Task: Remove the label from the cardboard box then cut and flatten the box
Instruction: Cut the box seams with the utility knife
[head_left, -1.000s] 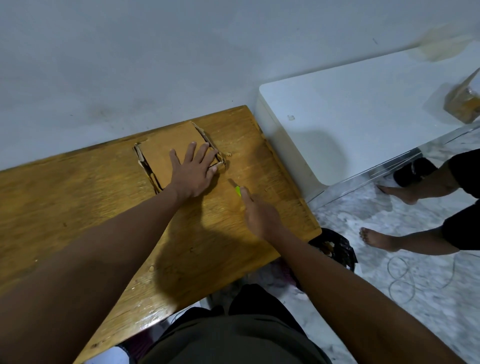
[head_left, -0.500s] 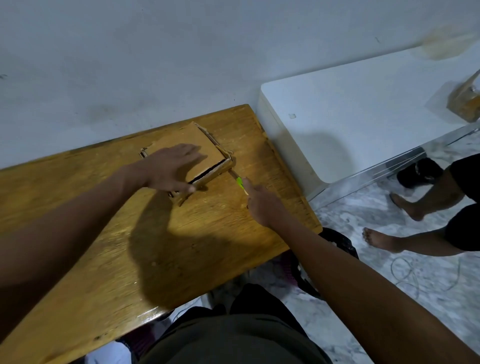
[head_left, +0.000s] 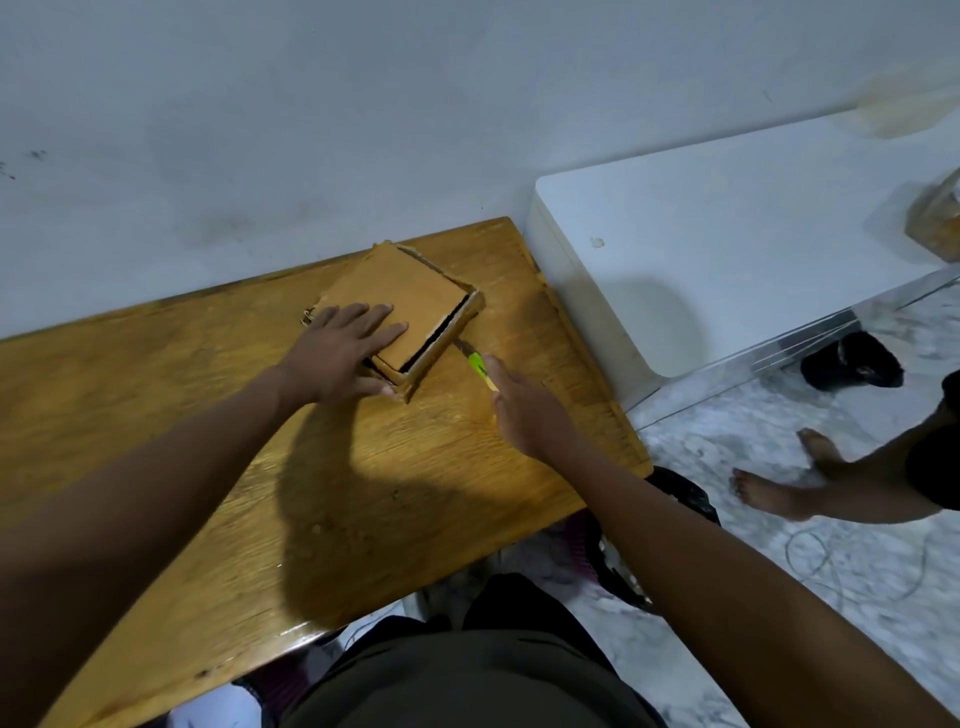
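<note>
Head view: left hand (head_left: 343, 353) spread flat on shallow cardboard box (head_left: 400, 301); right hand (head_left: 524, 410) grips green-handled cutter (head_left: 478, 366).

Wooden table (head_left: 363, 493) against wall (head_left: 311, 104) — white cabinet (head_left: 727, 249) beside; black bin (head_left: 680, 493) below; second person's bare feet (head_left: 769, 493).

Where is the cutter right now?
The cutter is in the right hand, over the wooden table, its tip at the near right side of the cardboard box.
</note>
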